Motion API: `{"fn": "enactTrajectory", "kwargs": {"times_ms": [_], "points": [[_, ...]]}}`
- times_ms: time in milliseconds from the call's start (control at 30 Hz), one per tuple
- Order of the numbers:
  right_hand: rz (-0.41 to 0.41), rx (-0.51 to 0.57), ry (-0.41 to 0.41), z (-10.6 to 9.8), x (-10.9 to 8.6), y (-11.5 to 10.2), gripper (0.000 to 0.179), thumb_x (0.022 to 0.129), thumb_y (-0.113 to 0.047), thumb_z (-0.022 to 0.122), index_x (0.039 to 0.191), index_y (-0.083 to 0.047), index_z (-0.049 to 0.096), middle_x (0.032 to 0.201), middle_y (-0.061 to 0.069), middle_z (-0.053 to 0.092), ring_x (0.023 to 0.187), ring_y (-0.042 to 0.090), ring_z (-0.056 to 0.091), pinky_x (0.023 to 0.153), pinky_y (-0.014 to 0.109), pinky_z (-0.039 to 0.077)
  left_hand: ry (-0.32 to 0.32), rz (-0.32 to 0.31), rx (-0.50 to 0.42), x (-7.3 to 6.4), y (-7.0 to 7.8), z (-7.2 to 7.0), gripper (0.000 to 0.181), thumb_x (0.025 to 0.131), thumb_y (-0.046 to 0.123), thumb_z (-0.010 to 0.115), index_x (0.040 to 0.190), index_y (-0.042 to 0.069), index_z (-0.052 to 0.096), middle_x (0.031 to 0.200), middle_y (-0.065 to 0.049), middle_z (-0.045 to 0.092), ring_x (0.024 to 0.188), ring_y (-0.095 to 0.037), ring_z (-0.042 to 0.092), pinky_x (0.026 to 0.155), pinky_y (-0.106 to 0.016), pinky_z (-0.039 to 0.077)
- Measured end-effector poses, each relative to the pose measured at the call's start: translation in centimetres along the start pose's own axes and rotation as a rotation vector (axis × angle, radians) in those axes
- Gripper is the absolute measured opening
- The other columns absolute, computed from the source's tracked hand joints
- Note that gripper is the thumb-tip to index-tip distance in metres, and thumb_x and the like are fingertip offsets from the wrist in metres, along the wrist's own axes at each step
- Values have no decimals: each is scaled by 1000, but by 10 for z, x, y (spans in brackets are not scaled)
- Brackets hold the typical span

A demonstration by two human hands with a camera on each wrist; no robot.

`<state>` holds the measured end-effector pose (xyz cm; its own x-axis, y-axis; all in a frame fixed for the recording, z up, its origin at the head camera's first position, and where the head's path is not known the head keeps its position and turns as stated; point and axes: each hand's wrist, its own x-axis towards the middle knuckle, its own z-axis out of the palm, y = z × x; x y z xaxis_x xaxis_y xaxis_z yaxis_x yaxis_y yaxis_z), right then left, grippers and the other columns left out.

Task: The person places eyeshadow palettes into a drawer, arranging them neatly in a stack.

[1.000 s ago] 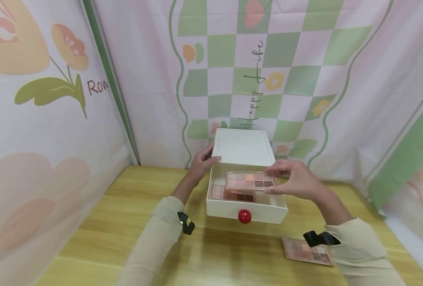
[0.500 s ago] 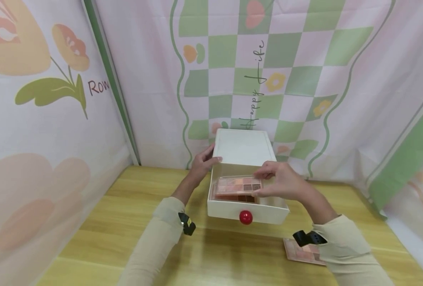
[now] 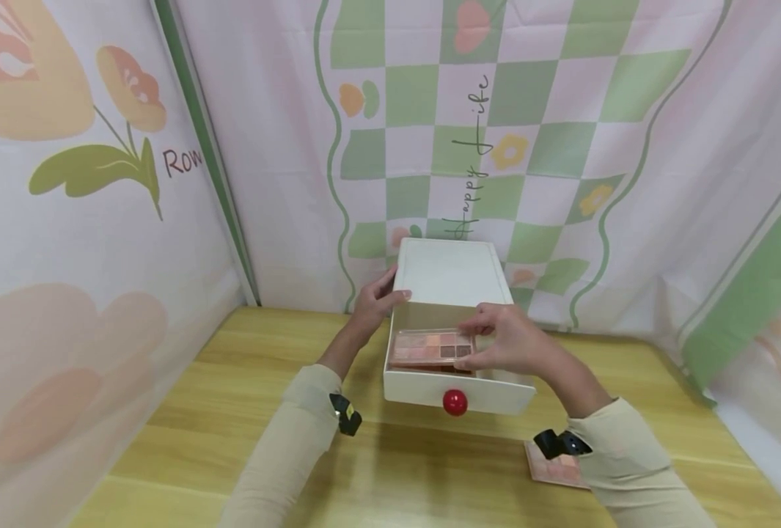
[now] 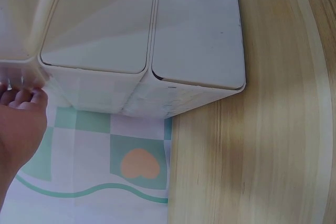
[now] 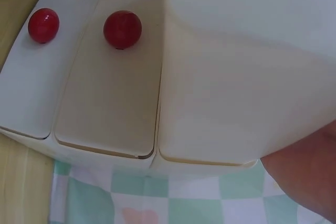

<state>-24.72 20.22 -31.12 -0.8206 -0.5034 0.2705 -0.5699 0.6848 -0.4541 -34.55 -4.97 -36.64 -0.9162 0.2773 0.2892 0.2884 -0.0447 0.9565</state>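
A white drawer cabinet stands on the table, its top drawer pulled out by a red knob's front. My left hand grips the cabinet's left side near the top, thumb at the front edge; in the left wrist view, the fingers of this hand curl against that side. Inside the drawer, my right hand pinches the right end of a clear-lidded eyeshadow palette. It overlaps a second eyeshadow palette lying at the drawer's left. In the right wrist view, the drawer's underside hides most of my right hand.
Another eyeshadow palette lies on the wooden table at the right, partly behind the right sleeve. Below the open drawer are two shut drawers, a lower one and the bottom one, with red knobs. A patterned curtain hangs behind.
My right hand has carried its eyeshadow palette left and slightly down, from the drawer's middle to over the palette at the left. My left hand stays put on the cabinet.
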Motion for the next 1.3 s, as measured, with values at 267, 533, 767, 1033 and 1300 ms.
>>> {"fn": "enactTrajectory", "kwargs": {"times_ms": [267,533,767,1033,1300], "points": [[19,-117,-80,0,-2,-5,51,76,-38,88,115,-8,74,93,-5,68,87,16,60,74,28,54,1,-2,3,-2,2,1,73,93,18,63,159,10,32,166,-15,35,148,-34,43,122,-43,41],[-50,-98,-13,-4,-11,0,53,83,-34,83,121,1,71,120,17,74,113,36,69,97,54,59,-4,-2,9,-1,-1,1,76,91,21,63,159,10,31,166,-15,34,150,-34,41,123,-44,39],[-225,-117,131,-8,-24,7,24,87,-9,77,109,-1,75,106,10,79,99,28,75,87,49,62,-4,-3,4,-1,-2,1,75,92,20,63,159,11,31,166,-15,34,151,-34,40,124,-44,38],[-251,-61,215,-13,-36,13,17,88,-1,73,103,-5,77,97,6,79,89,11,72,78,40,64,3,-15,1,-2,-1,2,76,92,20,63,159,10,30,167,-14,32,152,-33,38,125,-44,37],[-324,-20,303,-22,-48,20,21,81,9,74,96,-6,77,87,0,77,83,-2,64,75,10,55,-2,4,-3,-1,-2,2,75,92,19,63,159,10,30,167,-14,33,152,-34,38,124,-44,37]]}}
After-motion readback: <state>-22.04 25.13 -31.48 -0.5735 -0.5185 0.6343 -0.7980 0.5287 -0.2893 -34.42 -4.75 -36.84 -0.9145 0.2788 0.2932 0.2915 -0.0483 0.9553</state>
